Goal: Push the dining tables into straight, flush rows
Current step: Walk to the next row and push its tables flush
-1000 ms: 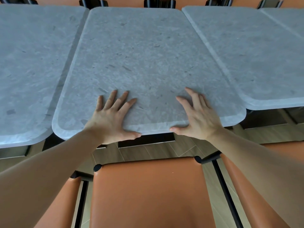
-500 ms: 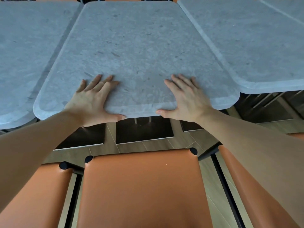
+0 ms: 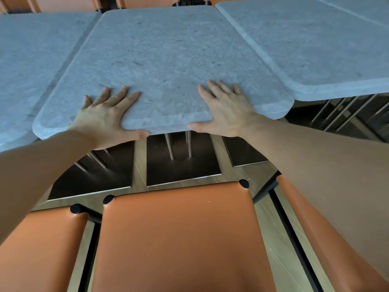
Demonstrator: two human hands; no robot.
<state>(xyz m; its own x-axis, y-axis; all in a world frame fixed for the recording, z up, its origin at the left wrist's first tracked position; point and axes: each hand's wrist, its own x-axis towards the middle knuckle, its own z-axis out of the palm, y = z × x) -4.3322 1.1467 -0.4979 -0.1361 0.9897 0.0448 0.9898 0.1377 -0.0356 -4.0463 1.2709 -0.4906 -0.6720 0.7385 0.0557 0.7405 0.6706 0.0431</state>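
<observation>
A grey stone-look middle table (image 3: pixel 164 51) lies in front of me, with a left table (image 3: pixel 31 66) and a right table (image 3: pixel 315 45) beside it. My left hand (image 3: pixel 105 116) lies flat on the middle table's near edge, fingers straight, thumb along the rim. My right hand (image 3: pixel 227 110) presses flat on the same edge further right, thumb also against the rim. The middle table's near edge sits closer to me than the right table's near edge. It touches the right table along its side.
Orange-seated chairs stand just below me: one in the centre (image 3: pixel 181 239), one at the left (image 3: pixel 40 249), one at the right (image 3: pixel 328 239). Dark table bases (image 3: pixel 181 165) and metal legs show on the wooden floor. More orange chairs (image 3: pixel 147 1) line the far side.
The table's near edge and both hands sit higher in view and further from the chairs than a second ago. More of the floor and the table bases shows beneath the edge.
</observation>
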